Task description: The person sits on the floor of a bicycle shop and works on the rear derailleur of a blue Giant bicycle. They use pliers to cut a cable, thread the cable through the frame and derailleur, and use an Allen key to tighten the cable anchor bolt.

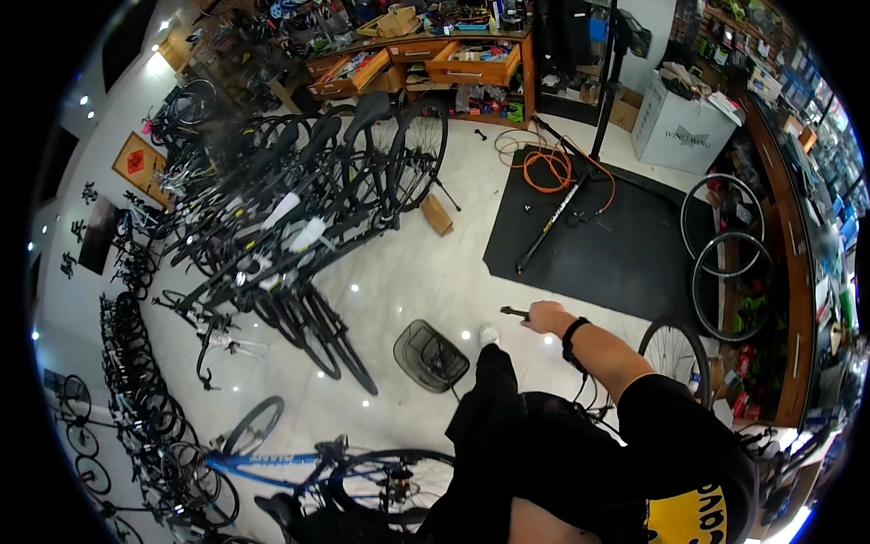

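My right hand (546,317) is closed around a short black bar-like piece (515,313), whose end pokes out to the left of the fingers. Too little of it shows to tell its kind. A black band circles that wrist. My left hand is out of sight; only a patch of bare arm (544,523) shows at the lower edge. Left of my white shoe (489,335) is a dark mesh basket (430,355). Below my right forearm, a bicycle wheel (675,355) and some black cables (591,412) are partly covered by my body.
Parked bicycles (308,208) crowd the left side, and a blue bicycle (290,460) is at lower left. A black mat (625,245) holds a stand base and an orange hose (548,170). Loose wheels (732,286) lean by the right counter. Open drawers (471,65) jut out at the back.
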